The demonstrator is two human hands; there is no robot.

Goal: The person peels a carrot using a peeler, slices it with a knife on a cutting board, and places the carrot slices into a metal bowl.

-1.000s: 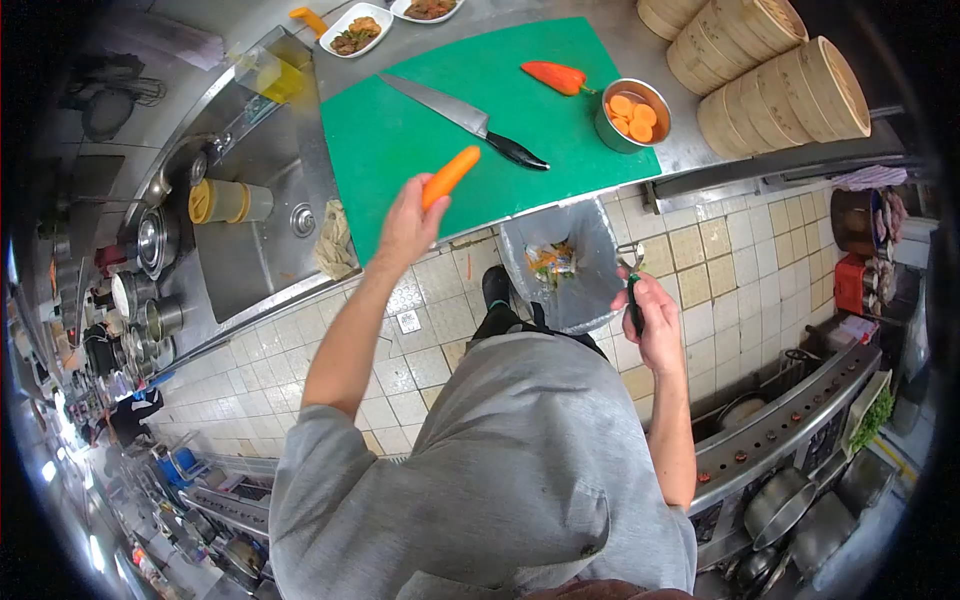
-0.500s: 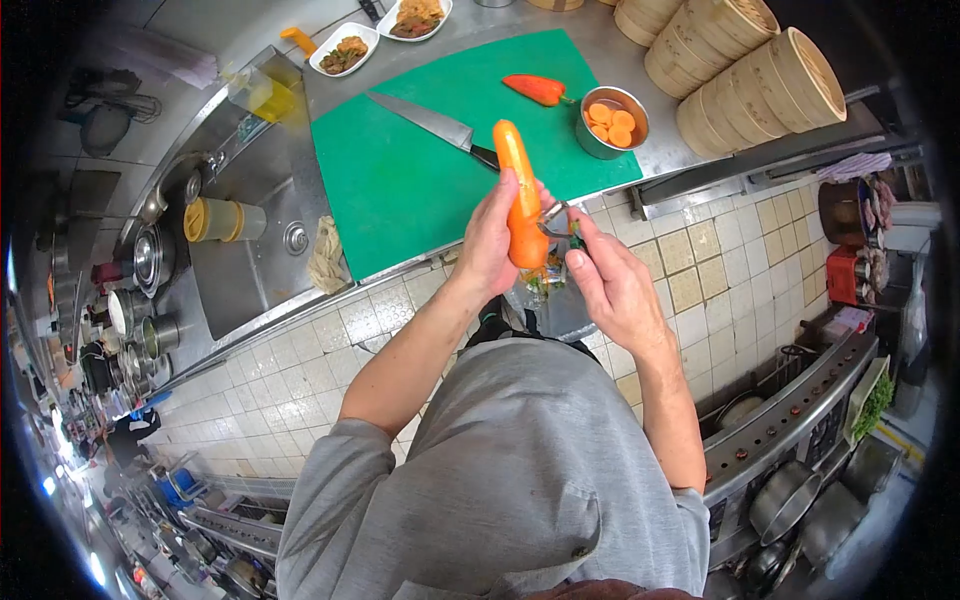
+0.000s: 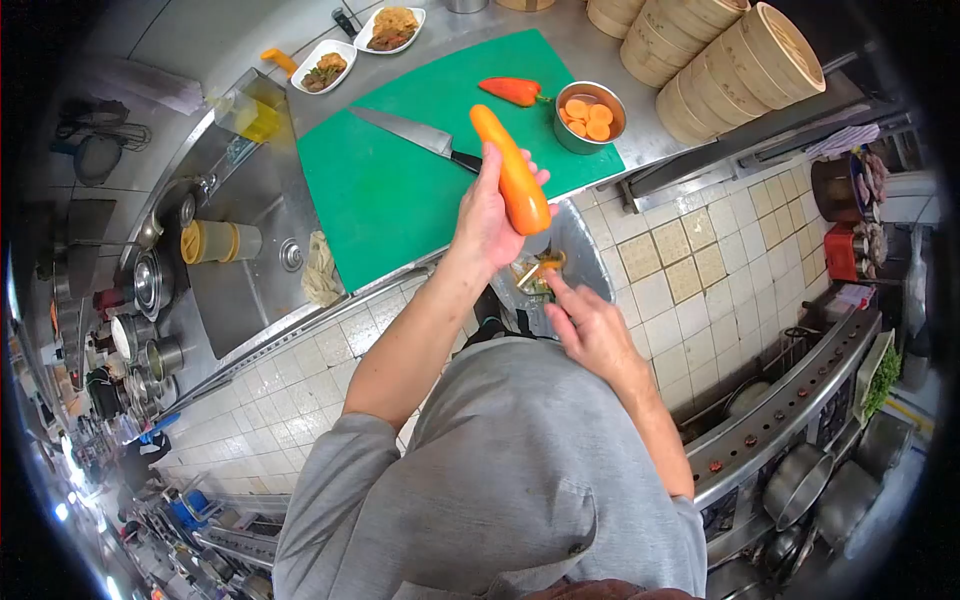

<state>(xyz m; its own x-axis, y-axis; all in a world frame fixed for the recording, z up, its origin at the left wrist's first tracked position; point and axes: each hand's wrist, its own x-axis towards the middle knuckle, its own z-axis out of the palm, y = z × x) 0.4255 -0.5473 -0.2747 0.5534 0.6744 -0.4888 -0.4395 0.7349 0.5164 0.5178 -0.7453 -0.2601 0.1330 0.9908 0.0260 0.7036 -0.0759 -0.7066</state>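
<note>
My left hand (image 3: 485,222) is wrapped around a peeled-looking orange carrot (image 3: 515,185), held tilted over the front edge of the green cutting board (image 3: 400,210). Lower and to the right, my right hand (image 3: 597,335) grips a peeler (image 3: 537,272), apart from the carrot; its handle is mostly hidden by the fingers. Beneath them stands a bin (image 3: 588,255) with vegetable scraps in it. On the board lie a knife (image 3: 405,128) with a black handle and a red pepper (image 3: 512,92). A metal bowl (image 3: 590,143) holds orange carrot slices.
Bamboo steamers (image 3: 745,65) stack at the counter's right. Two white dishes of food (image 3: 325,68) sit behind the board. At left is a sink (image 3: 235,290) with yellow-lidded containers (image 3: 215,243) and a cloth (image 3: 321,270). A stove (image 3: 770,425) stands at lower right.
My right hand has moved down from the carrot with the peeler, toward the bin. The carrot in my left hand has turned, showing a smoother side. The view has shifted slightly.
</note>
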